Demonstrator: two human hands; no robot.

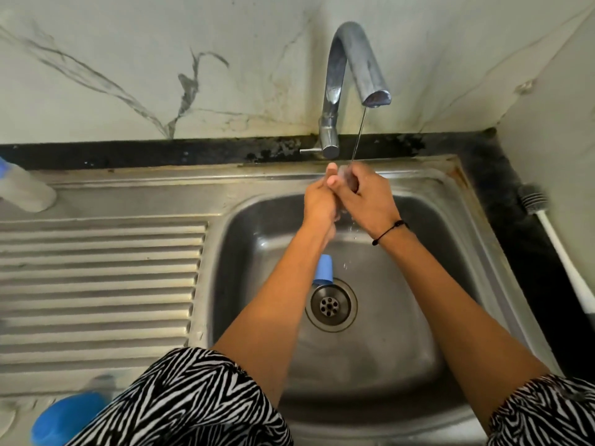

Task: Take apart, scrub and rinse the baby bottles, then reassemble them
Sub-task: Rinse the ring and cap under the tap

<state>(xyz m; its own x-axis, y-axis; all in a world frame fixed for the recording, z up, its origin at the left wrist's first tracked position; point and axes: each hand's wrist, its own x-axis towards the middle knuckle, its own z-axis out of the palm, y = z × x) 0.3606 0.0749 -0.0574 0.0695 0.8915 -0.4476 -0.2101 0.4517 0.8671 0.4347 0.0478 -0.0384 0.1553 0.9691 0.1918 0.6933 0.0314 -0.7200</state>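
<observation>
Both hands up under the tap (352, 75), thin stream (358, 136) landing there. Right hand (370, 196) curled round a small clear part (344, 172); left hand (320, 202) pressed against it, grip unclear. Blue cap (323, 270) lying below in the sink (418, 284), just beside the drain (331, 304), nearer the left forearm, long axis roughly toward the tap.

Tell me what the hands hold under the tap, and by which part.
Both the left hand and right hand close their fingers round a small clear piece under the thin stream. It is too hidden to tell which part.
</observation>
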